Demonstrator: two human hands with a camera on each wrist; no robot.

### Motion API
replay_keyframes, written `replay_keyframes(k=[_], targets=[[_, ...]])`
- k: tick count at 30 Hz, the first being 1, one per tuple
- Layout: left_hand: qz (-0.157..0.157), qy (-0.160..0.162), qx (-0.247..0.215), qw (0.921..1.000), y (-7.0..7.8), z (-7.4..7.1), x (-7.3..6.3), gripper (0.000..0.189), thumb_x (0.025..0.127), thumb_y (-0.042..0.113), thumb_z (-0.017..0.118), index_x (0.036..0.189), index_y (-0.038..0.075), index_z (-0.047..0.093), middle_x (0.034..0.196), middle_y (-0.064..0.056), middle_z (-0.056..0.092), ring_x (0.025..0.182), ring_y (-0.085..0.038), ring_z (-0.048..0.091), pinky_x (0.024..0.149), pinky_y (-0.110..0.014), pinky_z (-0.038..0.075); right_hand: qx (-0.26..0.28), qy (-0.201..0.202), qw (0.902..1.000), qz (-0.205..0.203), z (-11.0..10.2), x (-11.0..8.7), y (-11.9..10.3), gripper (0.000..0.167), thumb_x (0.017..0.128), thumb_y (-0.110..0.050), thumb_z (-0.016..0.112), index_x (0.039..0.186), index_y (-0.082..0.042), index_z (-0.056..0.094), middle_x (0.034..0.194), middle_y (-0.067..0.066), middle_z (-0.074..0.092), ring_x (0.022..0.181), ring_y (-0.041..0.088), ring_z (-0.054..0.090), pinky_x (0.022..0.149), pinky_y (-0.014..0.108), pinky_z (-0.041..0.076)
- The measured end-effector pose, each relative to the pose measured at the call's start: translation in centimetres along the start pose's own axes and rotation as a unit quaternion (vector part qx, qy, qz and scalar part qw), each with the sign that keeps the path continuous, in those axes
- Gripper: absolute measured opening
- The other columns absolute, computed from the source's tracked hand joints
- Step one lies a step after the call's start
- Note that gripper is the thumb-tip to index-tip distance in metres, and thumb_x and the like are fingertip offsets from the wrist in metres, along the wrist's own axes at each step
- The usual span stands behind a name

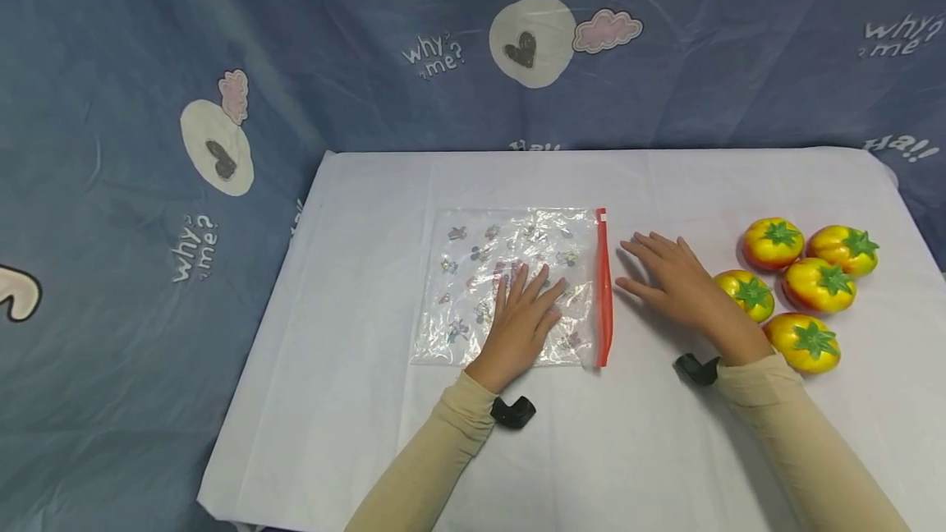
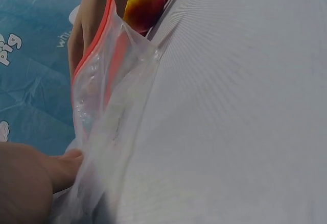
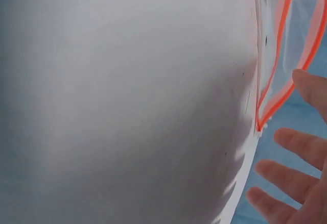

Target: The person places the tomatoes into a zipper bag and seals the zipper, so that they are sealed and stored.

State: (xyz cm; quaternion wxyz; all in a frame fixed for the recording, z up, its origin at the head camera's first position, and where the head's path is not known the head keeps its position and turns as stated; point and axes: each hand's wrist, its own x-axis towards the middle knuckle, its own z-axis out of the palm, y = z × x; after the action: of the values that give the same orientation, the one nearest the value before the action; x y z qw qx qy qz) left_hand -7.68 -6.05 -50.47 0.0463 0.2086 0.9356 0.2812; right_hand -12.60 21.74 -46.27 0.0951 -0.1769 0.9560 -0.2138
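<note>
A clear zip bag [image 1: 461, 277] printed with small figures lies flat on the white table, its red zip edge [image 1: 604, 294] facing right. My left hand [image 1: 521, 327] rests on the bag with fingers spread. In the left wrist view its thumb [image 2: 66, 168] touches the plastic, and the bag's mouth stands parted. Just right of the red edge, my right hand [image 1: 680, 286] has its fingers extended and holds nothing. The right wrist view shows the fingers [image 3: 291, 178] beside the parted red rim [image 3: 278, 104]; whether the thumb touches it I cannot tell.
Several yellow-and-red, tomato-shaped fruits [image 1: 819, 286] with green leafy tops sit grouped at the right, partly behind the right wrist. The white table [image 1: 355, 269] meets a blue patterned cloth [image 1: 443, 113] at the back and left. Black wrist mounts [image 1: 513, 413] are on both arms.
</note>
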Motion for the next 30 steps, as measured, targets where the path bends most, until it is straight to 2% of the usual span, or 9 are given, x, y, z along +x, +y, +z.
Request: replay_keyframes(k=[6, 15, 22, 26, 30], targets=[[-0.004, 0.004, -0.012, 0.9999, 0.1, -0.1, 0.1, 0.046, 0.111, 0.031, 0.042, 0.156, 0.024, 0.047, 0.169, -0.007, 0.031, 0.162, -0.034, 0.010, 0.131, -0.062, 0.000, 0.009, 0.007, 0.9997, -0.020, -0.1, 0.8, 0.1, 0.062, 0.097, -0.034, 0.070, 0.149, -0.004, 0.053, 0.157, 0.025, 0.045, 0.150, 0.047, 0.033, 0.125, 0.070, 0.018], [-0.005, 0.009, -0.023, 0.9997, 0.1, -0.2, 0.1, 0.045, 0.111, 0.029, 0.041, 0.155, 0.024, 0.048, 0.168, -0.007, 0.034, 0.162, -0.035, 0.012, 0.131, -0.062, 0.001, 0.032, 0.045, 0.9964, -0.065, 0.2, 2.4, 0.7, 0.049, 0.095, -0.022, 0.073, 0.139, -0.002, 0.062, 0.150, 0.025, 0.053, 0.144, 0.047, 0.043, 0.122, 0.067, 0.031], [-0.005, 0.009, -0.027, 0.9996, 0.0, -0.2, 0.0, 0.045, 0.111, 0.027, 0.042, 0.155, 0.023, 0.049, 0.168, -0.007, 0.034, 0.161, -0.034, 0.013, 0.131, -0.062, 0.001, 0.042, 0.045, 0.9951, -0.077, 0.3, 3.7, 1.1, 0.043, 0.097, -0.018, 0.071, 0.136, -0.002, 0.065, 0.150, 0.025, 0.054, 0.145, 0.046, 0.043, 0.123, 0.064, 0.031], [-0.003, 0.011, -0.027, 0.9996, -0.1, -0.2, 0.1, 0.045, 0.111, 0.027, 0.042, 0.155, 0.023, 0.049, 0.168, -0.008, 0.035, 0.161, -0.035, 0.014, 0.131, -0.062, 0.001, 0.048, 0.039, 0.9956, -0.070, 0.4, 4.4, 1.4, 0.041, 0.098, -0.017, 0.070, 0.135, -0.001, 0.065, 0.151, 0.025, 0.053, 0.145, 0.045, 0.042, 0.123, 0.064, 0.031], [-0.001, 0.012, -0.028, 0.9995, -0.1, -0.2, 0.0, 0.045, 0.111, 0.026, 0.042, 0.155, 0.023, 0.049, 0.168, -0.008, 0.035, 0.161, -0.035, 0.014, 0.131, -0.062, 0.001, 0.057, 0.053, 0.9938, -0.079, 0.5, 5.1, 1.7, 0.037, 0.097, -0.015, 0.071, 0.130, 0.000, 0.067, 0.149, 0.024, 0.055, 0.144, 0.044, 0.044, 0.123, 0.062, 0.033]])
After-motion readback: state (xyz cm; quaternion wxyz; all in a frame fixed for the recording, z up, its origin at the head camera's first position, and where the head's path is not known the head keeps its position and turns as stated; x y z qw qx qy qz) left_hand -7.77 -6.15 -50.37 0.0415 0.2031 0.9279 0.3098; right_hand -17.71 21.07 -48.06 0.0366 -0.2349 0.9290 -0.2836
